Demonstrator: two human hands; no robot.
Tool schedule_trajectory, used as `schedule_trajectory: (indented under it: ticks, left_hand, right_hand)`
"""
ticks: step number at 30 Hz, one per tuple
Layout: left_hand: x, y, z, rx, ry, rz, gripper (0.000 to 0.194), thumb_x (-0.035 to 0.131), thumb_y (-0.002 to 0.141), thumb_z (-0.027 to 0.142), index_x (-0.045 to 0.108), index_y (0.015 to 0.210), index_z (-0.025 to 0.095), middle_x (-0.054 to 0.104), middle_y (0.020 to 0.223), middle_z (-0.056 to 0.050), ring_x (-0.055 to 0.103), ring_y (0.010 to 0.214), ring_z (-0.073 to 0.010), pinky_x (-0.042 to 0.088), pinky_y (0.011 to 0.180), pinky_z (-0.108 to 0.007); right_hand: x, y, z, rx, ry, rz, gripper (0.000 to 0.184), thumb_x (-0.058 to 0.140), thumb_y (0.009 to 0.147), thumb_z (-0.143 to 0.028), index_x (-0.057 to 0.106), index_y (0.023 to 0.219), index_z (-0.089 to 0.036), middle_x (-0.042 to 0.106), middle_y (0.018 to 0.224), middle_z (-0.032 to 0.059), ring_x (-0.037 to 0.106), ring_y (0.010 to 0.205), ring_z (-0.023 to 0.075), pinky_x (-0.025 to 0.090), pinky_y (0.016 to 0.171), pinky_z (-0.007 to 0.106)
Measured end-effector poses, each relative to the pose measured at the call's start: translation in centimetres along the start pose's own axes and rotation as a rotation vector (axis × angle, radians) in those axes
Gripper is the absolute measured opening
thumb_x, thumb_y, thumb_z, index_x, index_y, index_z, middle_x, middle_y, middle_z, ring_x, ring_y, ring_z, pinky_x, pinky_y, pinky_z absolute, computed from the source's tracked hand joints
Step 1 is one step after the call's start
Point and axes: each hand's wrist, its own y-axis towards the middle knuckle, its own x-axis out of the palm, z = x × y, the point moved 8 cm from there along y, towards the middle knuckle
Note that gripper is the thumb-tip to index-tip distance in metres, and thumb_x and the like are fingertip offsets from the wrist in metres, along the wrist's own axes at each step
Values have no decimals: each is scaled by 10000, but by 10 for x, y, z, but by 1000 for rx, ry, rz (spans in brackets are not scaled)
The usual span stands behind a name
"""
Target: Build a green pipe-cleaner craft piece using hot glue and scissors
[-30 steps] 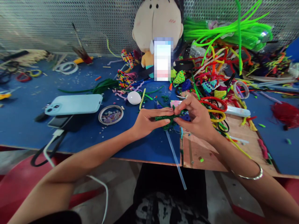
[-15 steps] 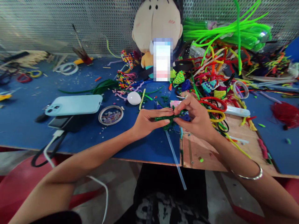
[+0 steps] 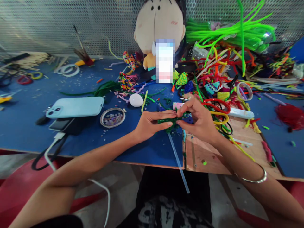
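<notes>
My left hand (image 3: 150, 124) pinches a dark green fuzzy pipe-cleaner piece (image 3: 169, 121) between its thumb and straight fingers. At the piece's right end, my right hand (image 3: 198, 118) has its thumb and forefinger closed on the green fuzz. Parts of the piece are hidden behind the fingers, so its full shape does not show. A clear glue stick (image 3: 178, 161) lies just below the hands and sticks out over the table's front edge. Behind the hands is a small pink printed item (image 3: 177, 105), partly covered.
On the left lie a light blue phone (image 3: 77, 106) on a dark device with a cable, and a round dish of beads (image 3: 112, 117). A white egg-shaped object (image 3: 136, 100) sits farther back. Colourful pipe cleaners (image 3: 218, 69) heap up at the right, near a plush doll (image 3: 144, 31).
</notes>
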Motion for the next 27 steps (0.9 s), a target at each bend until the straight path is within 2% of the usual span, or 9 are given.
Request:
schedule_trajectory:
  ticks: [5, 16, 23, 27]
  left_hand:
    - [2, 1, 5, 33, -32, -19, 232, 781, 724, 237, 764, 953, 269, 759, 1016, -25, 706, 1057, -236, 541, 1040, -405]
    - [1, 1, 2, -6, 0, -9, 236, 794, 708, 304, 774, 937, 250, 764, 1006, -39, 700, 1071, -257, 530, 1051, -433]
    - [4, 1, 8, 62, -65, -39, 251, 765, 738, 174, 761, 961, 287, 760, 1017, -13, 706, 1059, -226, 541, 1041, -386]
    - [3, 1, 6, 21, -45, -29, 223, 781, 725, 232, 769, 946, 264, 763, 1011, -31, 704, 1064, -238, 534, 1049, -405]
  right_hand:
    - [0, 0, -1, -16, 0, -3, 234, 612, 738, -75, 495, 868, -229, 586, 829, -26, 594, 795, 121, 495, 759, 296]
    - [0, 0, -1, -20, -31, 3, 225, 608, 730, -85, 500, 864, -229, 588, 830, -22, 592, 797, 133, 491, 759, 308]
    - [-1, -1, -3, -37, -41, 9, 241, 610, 725, -62, 511, 865, -231, 591, 835, -28, 592, 806, 130, 492, 778, 309]
    - [0, 0, -3, -35, -46, 6, 238, 610, 722, -64, 506, 858, -230, 592, 832, -27, 594, 800, 133, 494, 773, 314]
